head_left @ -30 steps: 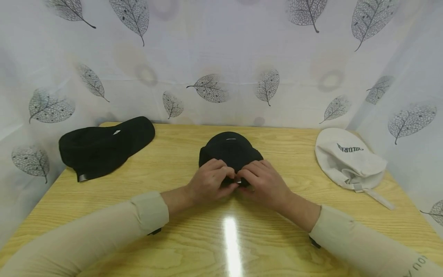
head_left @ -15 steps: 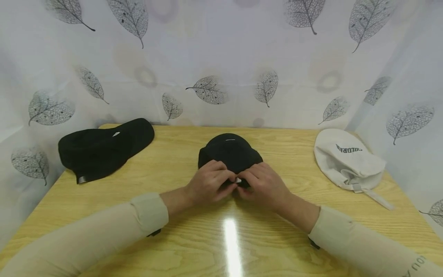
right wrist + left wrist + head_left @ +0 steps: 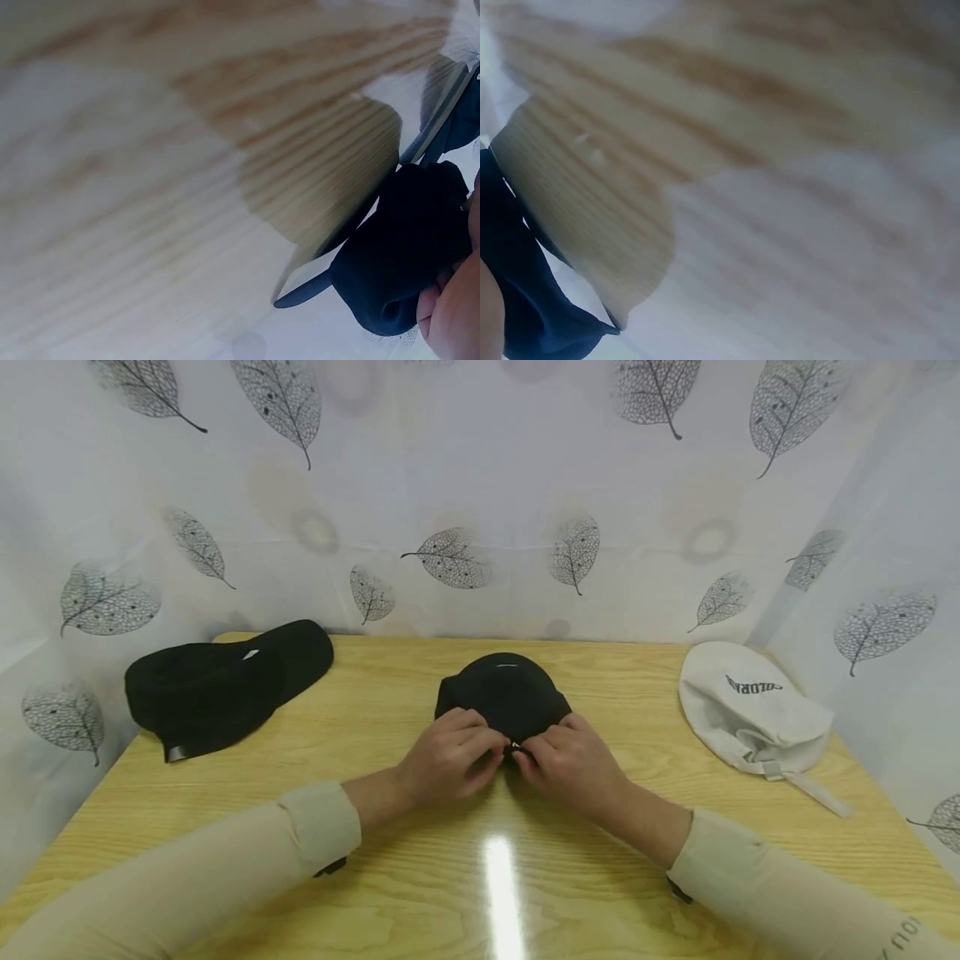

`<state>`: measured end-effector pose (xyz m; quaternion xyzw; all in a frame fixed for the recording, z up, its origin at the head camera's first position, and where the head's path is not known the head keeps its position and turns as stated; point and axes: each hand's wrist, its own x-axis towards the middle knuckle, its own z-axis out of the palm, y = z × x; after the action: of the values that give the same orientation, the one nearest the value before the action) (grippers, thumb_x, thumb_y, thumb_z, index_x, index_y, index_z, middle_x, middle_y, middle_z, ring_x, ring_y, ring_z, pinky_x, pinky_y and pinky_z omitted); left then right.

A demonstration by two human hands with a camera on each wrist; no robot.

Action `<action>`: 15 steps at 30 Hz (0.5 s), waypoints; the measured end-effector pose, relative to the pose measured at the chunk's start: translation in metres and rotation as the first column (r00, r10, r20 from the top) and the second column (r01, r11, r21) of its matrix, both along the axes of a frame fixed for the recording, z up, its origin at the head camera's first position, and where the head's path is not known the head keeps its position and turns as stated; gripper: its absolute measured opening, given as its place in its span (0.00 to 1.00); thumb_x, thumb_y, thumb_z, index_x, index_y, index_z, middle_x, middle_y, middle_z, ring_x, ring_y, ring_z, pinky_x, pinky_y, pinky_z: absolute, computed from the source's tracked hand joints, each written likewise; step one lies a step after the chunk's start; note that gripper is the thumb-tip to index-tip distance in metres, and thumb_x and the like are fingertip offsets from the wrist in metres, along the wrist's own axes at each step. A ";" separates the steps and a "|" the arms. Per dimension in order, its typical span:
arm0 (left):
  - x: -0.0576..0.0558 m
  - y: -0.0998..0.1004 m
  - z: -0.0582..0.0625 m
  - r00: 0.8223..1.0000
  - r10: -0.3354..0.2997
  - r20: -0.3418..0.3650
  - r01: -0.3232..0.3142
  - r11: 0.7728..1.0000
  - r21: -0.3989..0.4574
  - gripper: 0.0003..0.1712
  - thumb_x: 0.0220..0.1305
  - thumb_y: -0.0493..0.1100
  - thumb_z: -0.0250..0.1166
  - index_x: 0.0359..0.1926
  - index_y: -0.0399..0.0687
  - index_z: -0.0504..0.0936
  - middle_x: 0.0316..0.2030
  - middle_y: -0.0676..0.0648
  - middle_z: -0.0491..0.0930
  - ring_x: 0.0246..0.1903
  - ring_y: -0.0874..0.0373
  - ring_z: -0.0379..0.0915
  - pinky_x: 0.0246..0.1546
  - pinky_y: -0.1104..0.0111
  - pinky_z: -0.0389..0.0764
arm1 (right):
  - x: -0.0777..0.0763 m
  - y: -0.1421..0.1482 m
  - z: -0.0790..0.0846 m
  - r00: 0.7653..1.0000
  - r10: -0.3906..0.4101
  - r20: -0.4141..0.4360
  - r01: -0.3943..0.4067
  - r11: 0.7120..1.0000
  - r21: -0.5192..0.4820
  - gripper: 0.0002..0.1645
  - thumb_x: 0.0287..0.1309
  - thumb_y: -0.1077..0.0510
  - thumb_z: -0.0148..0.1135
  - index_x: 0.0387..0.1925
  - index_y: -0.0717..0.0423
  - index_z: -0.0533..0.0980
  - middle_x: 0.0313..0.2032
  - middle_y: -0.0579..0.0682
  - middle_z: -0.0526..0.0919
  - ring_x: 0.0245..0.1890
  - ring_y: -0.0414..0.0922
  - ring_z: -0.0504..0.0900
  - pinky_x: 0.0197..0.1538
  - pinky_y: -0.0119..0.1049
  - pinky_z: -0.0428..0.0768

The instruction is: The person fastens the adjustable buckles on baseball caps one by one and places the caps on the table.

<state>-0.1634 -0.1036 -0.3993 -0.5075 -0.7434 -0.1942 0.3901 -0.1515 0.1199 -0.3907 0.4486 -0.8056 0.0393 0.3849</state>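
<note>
A black cap (image 3: 506, 693) lies at mid-table, dome up, with a thin pale mark near its far end. My left hand (image 3: 450, 756) pinches its near edge on the left side. From the right, my right hand (image 3: 573, 764) grips the same edge, and the two sets of fingertips almost meet. Between them shows a tiny pale bit (image 3: 515, 745), too small to identify. The fingers hide most of that edge. In the left wrist view, dark cap fabric (image 3: 540, 300) fills the lower left corner. The right wrist view has the cap (image 3: 405, 247) beside my fingers.
Another black cap (image 3: 202, 689), brim pointing to the back right, lies at the left of the wooden table (image 3: 420, 885). On the right is a white cap (image 3: 750, 706) with dark lettering and a loose strap (image 3: 819, 795). A leaf-print curtain (image 3: 510, 468) hangs behind.
The middle cap has shifted slightly to the right. Less of the pale bit between my fingertips shows now. Both hands stay at the cap's near edge.
</note>
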 end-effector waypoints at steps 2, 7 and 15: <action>0.000 0.000 0.001 1.000 0.002 0.003 -0.002 1.000 -0.002 0.09 0.51 0.36 0.74 0.33 0.46 0.82 0.30 0.51 0.80 0.31 0.58 0.73 0.34 0.68 0.74 | 0.000 0.001 0.000 1.000 -0.007 0.017 0.007 1.000 0.009 0.15 0.47 0.54 0.76 0.20 0.54 0.77 0.17 0.45 0.80 0.18 0.41 0.77 0.30 0.38 0.72; -0.002 -0.004 0.000 1.000 0.001 -0.002 -0.001 1.000 -0.026 0.09 0.52 0.36 0.72 0.34 0.47 0.81 0.30 0.51 0.80 0.31 0.58 0.74 0.33 0.68 0.74 | 0.001 0.004 0.001 0.993 -0.029 0.118 0.028 1.000 0.008 0.12 0.47 0.53 0.75 0.23 0.53 0.78 0.18 0.43 0.80 0.19 0.41 0.77 0.31 0.39 0.72; -0.002 -0.019 0.002 0.998 0.047 0.039 -0.045 0.997 -0.066 0.04 0.54 0.33 0.66 0.31 0.45 0.82 0.29 0.51 0.80 0.30 0.56 0.73 0.32 0.67 0.74 | 0.001 0.009 0.003 0.953 -0.121 0.277 0.100 0.991 0.088 0.10 0.51 0.50 0.73 0.31 0.51 0.83 0.25 0.43 0.85 0.26 0.41 0.81 0.34 0.39 0.76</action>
<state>-0.1649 -0.1224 -0.3969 -0.4986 -0.7686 -0.1712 0.3625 -0.1502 0.1292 -0.3878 0.4063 -0.8770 0.0518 0.2514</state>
